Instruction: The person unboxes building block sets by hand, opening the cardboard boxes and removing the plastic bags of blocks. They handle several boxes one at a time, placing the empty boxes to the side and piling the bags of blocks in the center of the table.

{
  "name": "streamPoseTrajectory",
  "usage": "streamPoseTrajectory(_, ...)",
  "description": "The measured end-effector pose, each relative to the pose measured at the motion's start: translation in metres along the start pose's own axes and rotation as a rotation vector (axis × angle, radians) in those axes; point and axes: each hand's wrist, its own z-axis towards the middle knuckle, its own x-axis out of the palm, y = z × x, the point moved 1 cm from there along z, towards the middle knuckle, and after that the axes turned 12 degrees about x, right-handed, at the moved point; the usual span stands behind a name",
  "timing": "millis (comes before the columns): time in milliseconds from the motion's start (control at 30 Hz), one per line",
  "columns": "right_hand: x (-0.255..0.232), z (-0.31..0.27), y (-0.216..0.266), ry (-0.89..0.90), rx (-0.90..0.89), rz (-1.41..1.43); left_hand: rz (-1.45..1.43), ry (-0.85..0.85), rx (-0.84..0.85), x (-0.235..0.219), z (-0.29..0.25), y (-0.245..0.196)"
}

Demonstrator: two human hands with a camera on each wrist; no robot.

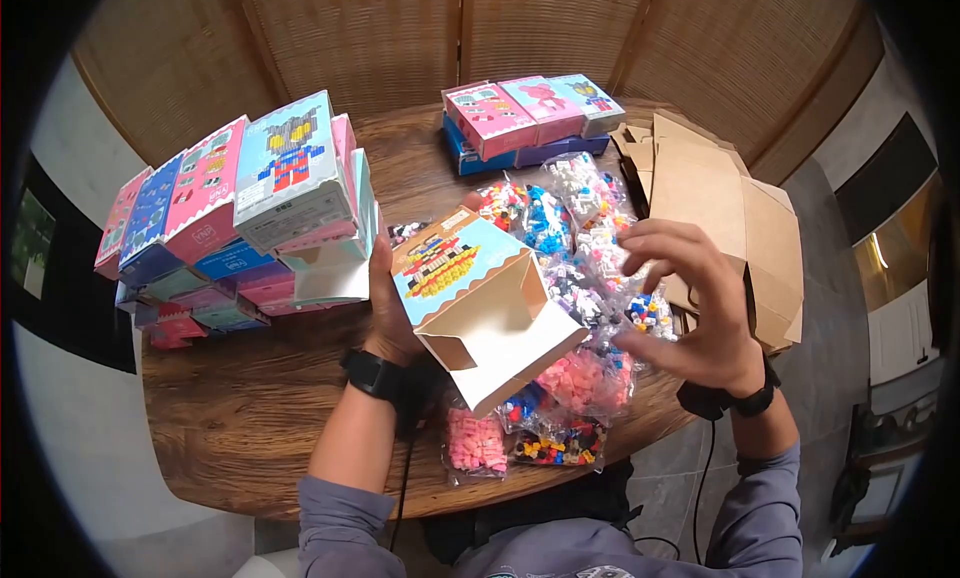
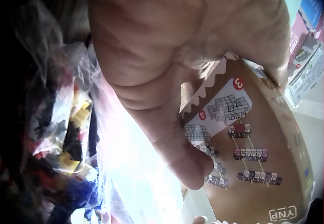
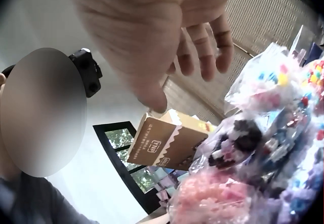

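Note:
A small brown and light-blue box (image 1: 455, 268) is held by the left hand (image 1: 392, 303), its open end with white inner walls facing the body. In the left wrist view the left hand (image 2: 167, 67) grips the box's brown side (image 2: 253, 183), which carries printed diagrams. The right hand (image 1: 700, 303) is raised to the right of the box, fingers spread and bent, holding nothing. The right wrist view shows the right hand (image 3: 152, 36) above the box (image 3: 169, 140), apart from it. Clear bags of coloured bricks (image 1: 575, 378) lie under and beside the box.
Stacked pink, blue and teal boxes (image 1: 205, 193) stand at the left of the wooden table (image 1: 250, 418). More boxes (image 1: 530, 118) are at the back. An opened brown carton (image 1: 710, 218) sits at the right. Cables hang by both wrists.

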Motion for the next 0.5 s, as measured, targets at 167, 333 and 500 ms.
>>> streamPoseTrajectory(167,0.021,0.013,0.014,0.184,-0.220,-0.190,0.094,-0.034,0.002,0.003,-0.002,0.001)
streamPoseTrajectory(333,0.030,0.020,0.013,0.102,-0.348,-0.238,0.294,-0.029,-0.019,0.017,-0.002,0.003)
streamPoseTrajectory(500,0.036,0.026,0.016,0.053,-0.379,-0.254,0.274,-0.022,-0.019,0.015,-0.002,0.005)
